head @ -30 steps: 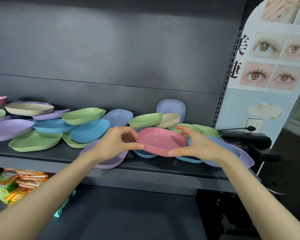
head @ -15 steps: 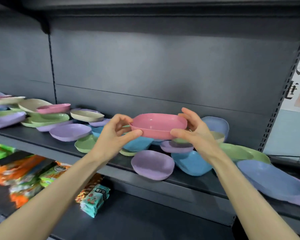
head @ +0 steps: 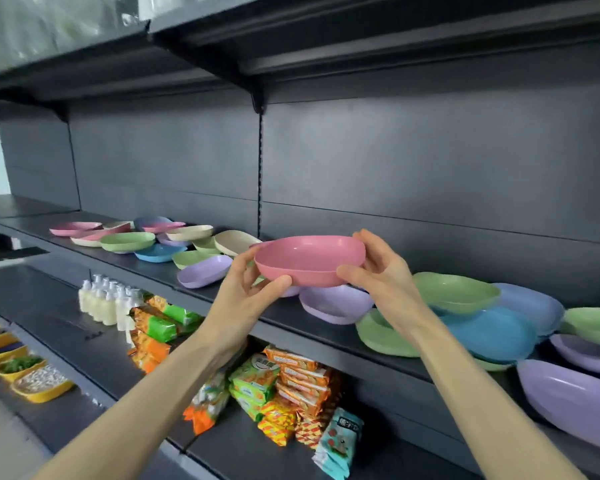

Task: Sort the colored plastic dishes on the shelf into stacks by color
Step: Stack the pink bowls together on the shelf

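1. Dark metal shelf (head: 194,287): loose dishes in pink, green, blue, purple and cream along its length.
2. Pink dish (head: 309,259): held upright in the air above the shelf, over a purple dish (head: 335,303).
3. Left hand (head: 246,292): thumb and fingers grip the pink dish's left end.
4. Right hand (head: 383,271): grips its right end.
5. Lower shelf: snack packets (head: 284,382), white bottles (head: 104,301).

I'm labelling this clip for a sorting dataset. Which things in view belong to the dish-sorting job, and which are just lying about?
Job: pink oval plastic dish, gripped by left hand and right hand; loose lilac dish, green dish, blue dish, cream dish and far pink dishes on the dark metal shelf.
Lying about: orange and green snack packets, white bottles, yellow trays below.
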